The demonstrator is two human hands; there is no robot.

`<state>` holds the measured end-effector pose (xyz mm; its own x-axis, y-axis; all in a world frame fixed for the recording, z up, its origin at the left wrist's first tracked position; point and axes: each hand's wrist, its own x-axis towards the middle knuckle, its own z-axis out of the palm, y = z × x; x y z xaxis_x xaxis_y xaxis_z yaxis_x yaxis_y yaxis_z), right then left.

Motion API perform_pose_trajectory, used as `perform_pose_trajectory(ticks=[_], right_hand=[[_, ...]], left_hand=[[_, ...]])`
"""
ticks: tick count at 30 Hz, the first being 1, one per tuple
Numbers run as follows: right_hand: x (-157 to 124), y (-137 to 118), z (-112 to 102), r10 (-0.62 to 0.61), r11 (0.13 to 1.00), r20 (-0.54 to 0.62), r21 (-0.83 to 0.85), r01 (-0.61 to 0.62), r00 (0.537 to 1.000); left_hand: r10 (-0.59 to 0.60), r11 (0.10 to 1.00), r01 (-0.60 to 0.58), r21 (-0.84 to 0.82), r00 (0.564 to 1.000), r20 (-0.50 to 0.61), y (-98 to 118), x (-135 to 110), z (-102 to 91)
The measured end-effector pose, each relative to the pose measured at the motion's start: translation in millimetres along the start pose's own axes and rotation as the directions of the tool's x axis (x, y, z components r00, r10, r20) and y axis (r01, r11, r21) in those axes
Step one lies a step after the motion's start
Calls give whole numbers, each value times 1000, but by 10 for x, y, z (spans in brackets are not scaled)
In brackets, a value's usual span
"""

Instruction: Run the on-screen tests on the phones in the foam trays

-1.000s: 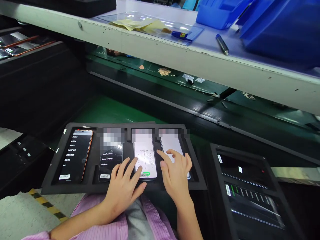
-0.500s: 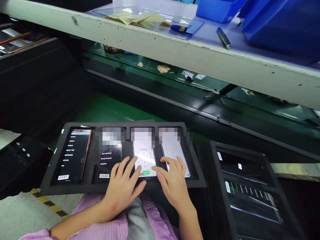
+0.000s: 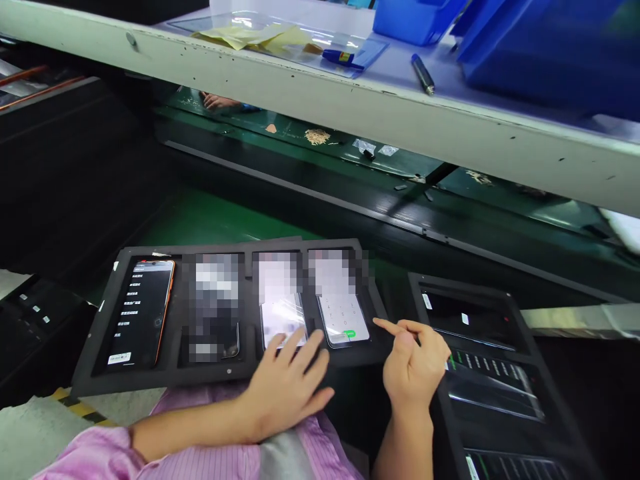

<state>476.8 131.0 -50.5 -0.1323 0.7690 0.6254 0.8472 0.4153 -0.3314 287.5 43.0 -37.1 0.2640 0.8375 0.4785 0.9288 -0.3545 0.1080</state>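
A black foam tray [image 3: 97, 363] on my lap holds several phones side by side. The leftmost phone [image 3: 140, 312] has an orange rim and a dark menu screen. My left hand [image 3: 289, 387] lies open with fingers spread over the lower end of the third phone [image 3: 281, 313]. My right hand [image 3: 413, 365] hovers off the tray's right corner, forefinger pointing left toward the fourth phone [image 3: 343, 312], which shows a white keypad; the other fingers are curled and hold nothing.
A second black tray [image 3: 520, 373] with more phones lies at my right. A green conveyor [image 3: 210, 220] runs behind the trays. Overhead, a white shelf [image 3: 350, 110] carries blue bins [image 3: 545, 47], a pen [image 3: 423, 73] and a plastic sleeve with yellow papers [image 3: 270, 37].
My right hand has drawn back off the fourth phone to the tray's right corner. My left hand has slid right over the third phone. The view has shifted a little.
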Motion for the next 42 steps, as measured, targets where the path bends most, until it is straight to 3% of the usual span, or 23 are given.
perform_pose_trajectory(ticks=[2,8,14,18,30,37,42], right_hand=[[-31,30,-27,15,1000,0,-20,-15,1000],[-110,33,-70,-32,999,84,19,31,996],[-151,88,-7,-86,994,162,-53,96,983],[-158,54,23,-17,995,206,-91,36,979],[-109,-38,-23,-8,999,152,-37,14,988],[-114,-89,-16,-11,990,149,-141,32,989],[-77,-135,26,-25,998,112,-59,32,993]], left_hand=[[33,999,-33,2,999,-1,113,108,90],[-98,987,98,127,995,-3,238,230,308],[-102,979,93,184,994,39,236,211,338],[-108,977,101,187,994,26,243,238,341],[-127,978,118,173,991,41,247,235,348],[-145,979,131,158,986,77,239,247,346],[-152,981,143,132,987,59,223,303,320]])
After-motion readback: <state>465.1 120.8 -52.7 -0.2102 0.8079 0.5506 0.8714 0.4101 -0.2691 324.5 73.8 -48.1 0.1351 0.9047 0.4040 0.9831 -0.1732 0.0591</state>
